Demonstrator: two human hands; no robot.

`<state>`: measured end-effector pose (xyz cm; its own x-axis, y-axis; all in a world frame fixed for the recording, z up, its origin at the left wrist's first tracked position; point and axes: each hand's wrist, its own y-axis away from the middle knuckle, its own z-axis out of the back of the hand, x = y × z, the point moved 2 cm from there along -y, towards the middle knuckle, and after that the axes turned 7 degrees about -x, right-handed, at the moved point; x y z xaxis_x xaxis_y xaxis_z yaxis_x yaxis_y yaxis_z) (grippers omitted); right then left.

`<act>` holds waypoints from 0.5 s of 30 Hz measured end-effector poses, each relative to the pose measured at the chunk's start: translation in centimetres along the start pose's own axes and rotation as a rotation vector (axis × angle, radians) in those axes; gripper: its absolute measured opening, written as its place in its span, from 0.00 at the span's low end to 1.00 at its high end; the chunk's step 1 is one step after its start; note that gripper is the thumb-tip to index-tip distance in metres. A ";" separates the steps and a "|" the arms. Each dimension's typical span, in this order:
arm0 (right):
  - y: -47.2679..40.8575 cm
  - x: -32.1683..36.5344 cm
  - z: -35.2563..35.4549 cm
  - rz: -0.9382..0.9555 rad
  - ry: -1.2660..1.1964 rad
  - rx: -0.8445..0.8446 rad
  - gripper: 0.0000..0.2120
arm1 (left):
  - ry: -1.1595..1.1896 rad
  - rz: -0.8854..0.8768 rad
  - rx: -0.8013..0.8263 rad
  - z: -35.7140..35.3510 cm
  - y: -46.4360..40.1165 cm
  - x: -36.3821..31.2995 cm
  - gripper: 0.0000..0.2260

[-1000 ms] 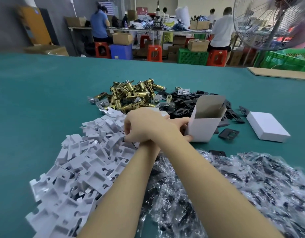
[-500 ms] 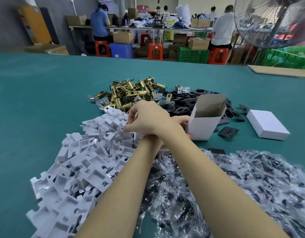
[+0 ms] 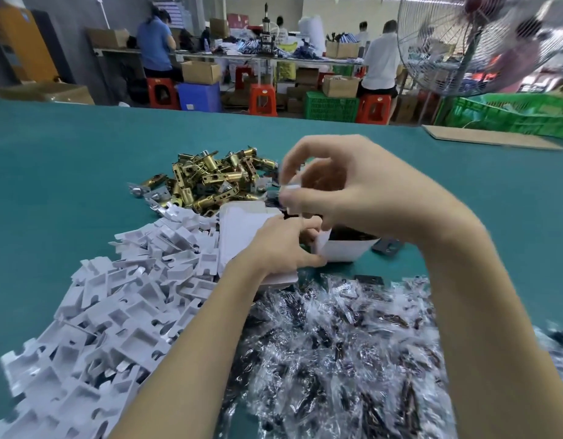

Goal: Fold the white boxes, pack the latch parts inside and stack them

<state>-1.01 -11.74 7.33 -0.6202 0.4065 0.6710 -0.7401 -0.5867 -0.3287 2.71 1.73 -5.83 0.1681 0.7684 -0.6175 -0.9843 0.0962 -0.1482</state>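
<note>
**Both hands at the open white box**

We see the left hand [image 3: 284,245] low over the green bench [image 3: 68,172], its fingers curled round the near edge of an open white box [image 3: 343,250] that stands on the bench. The right hand [image 3: 353,191] is raised above the box, thumb and fingers pinching a small white piece [image 3: 291,188]; motion blur keeps us from telling what it is. A flat white carton blank [image 3: 242,229] lies under the left hand. Behind it sits a heap of brass latch parts [image 3: 210,179]. White folded inserts [image 3: 115,305] spread to the left, and clear plastic bags [image 3: 337,343] with dark contents cover the bench nearest us.
</note>
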 end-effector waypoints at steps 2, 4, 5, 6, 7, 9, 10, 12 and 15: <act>1.5 -0.4 2.7 -0.023 -0.051 -0.054 0.04 | -0.027 -0.049 -0.015 -0.3 -0.3 0.3 0.15; 2.5 -1.2 4.9 -0.050 0.023 -0.127 0.03 | -0.023 -0.073 0.001 -0.5 -0.5 0.5 0.16; 2.8 -1.6 5.6 -0.074 0.059 -0.147 0.02 | -0.024 -0.081 0.004 -0.5 -0.6 0.7 0.17; 2.9 -2.0 5.9 -0.096 0.088 -0.155 0.01 | -0.020 -0.091 0.009 -0.5 -0.6 0.7 0.18; 3.0 -2.4 6.1 -0.110 0.123 -0.163 0.01 | -0.016 -0.095 0.017 -0.6 -0.7 0.8 0.18; 3.0 -2.8 6.2 -0.132 0.205 -0.176 0.04 | -0.008 -0.101 0.021 -0.6 -0.7 0.7 0.20; 2.9 -3.0 6.2 -0.147 0.236 -0.164 0.05 | -0.008 -0.099 0.023 -0.6 -0.7 0.7 0.20; 2.8 -3.2 6.1 -0.173 0.281 -0.123 0.06 | -0.005 -0.092 0.029 -0.6 -0.7 0.7 0.21; 2.4 -3.7 5.7 -0.174 0.321 -0.173 0.05 | 0.003 -0.095 0.031 -0.6 -0.7 0.8 0.22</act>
<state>1.00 -18.66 7.83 -0.5110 0.7034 0.4940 -0.8572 -0.3744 -0.3536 3.55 1.89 -6.69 0.2612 0.7526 -0.6044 -0.9650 0.1881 -0.1828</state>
